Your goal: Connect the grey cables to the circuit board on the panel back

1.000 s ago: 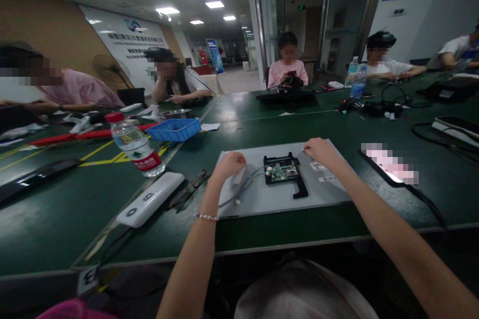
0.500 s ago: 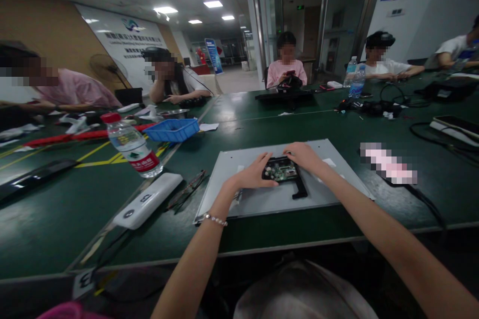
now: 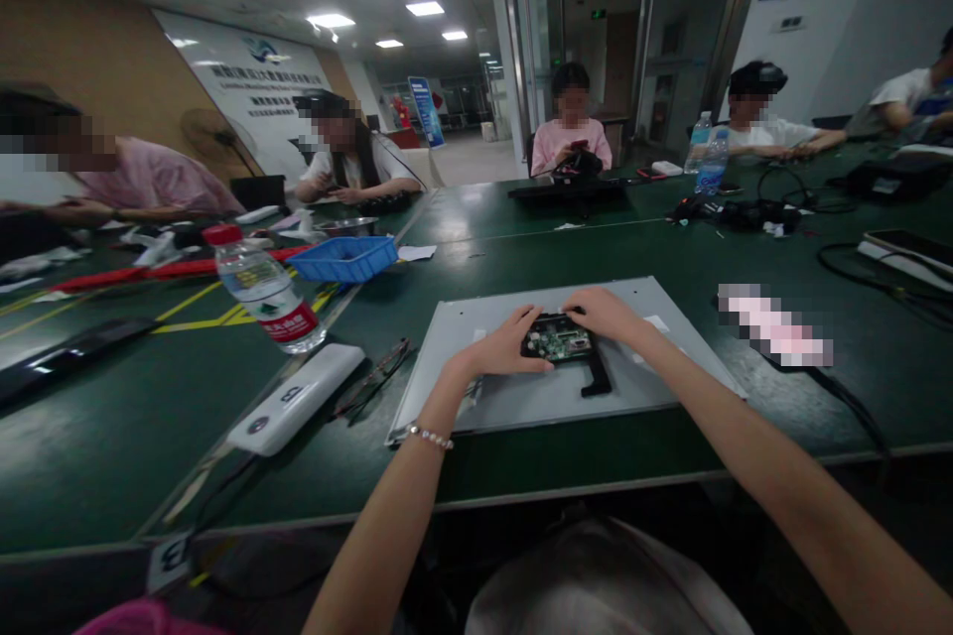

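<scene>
A green circuit board point(image 3: 560, 341) sits in a black plastic frame point(image 3: 598, 379) with an L-shaped arm that reaches toward me. Both rest on a flat grey panel point(image 3: 513, 407) lying on the table. My left hand point(image 3: 508, 343) grips the left side of the frame, thumb along the near edge and fingers at the far edge. At the far right corner, my right hand point(image 3: 600, 310) is closed with its fingertips on the frame's edge; what lies under those fingertips is hidden.
Left of the panel are eyeglasses point(image 3: 372, 379), a white power bank point(image 3: 298, 399) with a cable, a water bottle point(image 3: 264, 293) and a blue tray point(image 3: 346, 260). A blurred pink object point(image 3: 774, 325) with a cable lies to the right. Several people sit around the green table point(image 3: 491, 218).
My hands and the board have stayed almost exactly where they were. Across the table on the left, a seated person has lowered a hand from the head.
</scene>
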`<state>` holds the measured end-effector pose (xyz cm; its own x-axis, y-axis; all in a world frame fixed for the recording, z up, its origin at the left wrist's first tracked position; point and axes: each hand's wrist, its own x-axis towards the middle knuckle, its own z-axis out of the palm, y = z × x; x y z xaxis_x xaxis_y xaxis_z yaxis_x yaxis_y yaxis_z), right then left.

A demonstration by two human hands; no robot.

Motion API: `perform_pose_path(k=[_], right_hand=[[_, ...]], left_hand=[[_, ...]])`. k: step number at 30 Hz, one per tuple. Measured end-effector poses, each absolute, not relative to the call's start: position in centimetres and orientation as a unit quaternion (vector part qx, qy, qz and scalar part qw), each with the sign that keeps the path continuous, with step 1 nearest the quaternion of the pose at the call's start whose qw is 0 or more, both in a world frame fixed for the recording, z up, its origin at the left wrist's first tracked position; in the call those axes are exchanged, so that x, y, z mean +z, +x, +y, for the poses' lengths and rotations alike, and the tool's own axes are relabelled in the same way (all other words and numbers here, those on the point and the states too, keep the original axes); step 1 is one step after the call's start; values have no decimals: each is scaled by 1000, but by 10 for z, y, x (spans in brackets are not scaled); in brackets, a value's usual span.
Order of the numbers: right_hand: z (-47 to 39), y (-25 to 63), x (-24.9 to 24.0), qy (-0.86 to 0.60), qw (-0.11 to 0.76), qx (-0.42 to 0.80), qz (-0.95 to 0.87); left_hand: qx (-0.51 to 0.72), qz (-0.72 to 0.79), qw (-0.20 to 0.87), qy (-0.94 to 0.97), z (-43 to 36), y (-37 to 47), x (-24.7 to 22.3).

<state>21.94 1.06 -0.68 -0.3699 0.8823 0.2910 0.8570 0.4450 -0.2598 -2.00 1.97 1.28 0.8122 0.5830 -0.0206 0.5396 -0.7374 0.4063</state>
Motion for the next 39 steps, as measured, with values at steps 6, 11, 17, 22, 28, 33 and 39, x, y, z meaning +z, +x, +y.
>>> perform_pose_path(k=[6,11,17,22,28,33,39], right_hand=[[11,217,-7,-545,205,8,-813],[10,218,-8,-529,225,39,-817],[6,218,-5,-483,249,88,-835],[1,221,5,-509,248,100,-818],[-9,265,19,-618,212,116,-748],[-16,295,12,-645,110,186,-733],[-24,302,6,-653,113,208,-719]], left_hand=[[47,305,201,930,20,-20,13],[44,305,203,929,20,-20,13],[38,311,203,928,18,-21,16],[36,310,204,928,19,-22,14],[39,317,203,926,19,-22,13],[36,314,199,928,19,-24,13],[31,319,205,925,19,-25,12]])
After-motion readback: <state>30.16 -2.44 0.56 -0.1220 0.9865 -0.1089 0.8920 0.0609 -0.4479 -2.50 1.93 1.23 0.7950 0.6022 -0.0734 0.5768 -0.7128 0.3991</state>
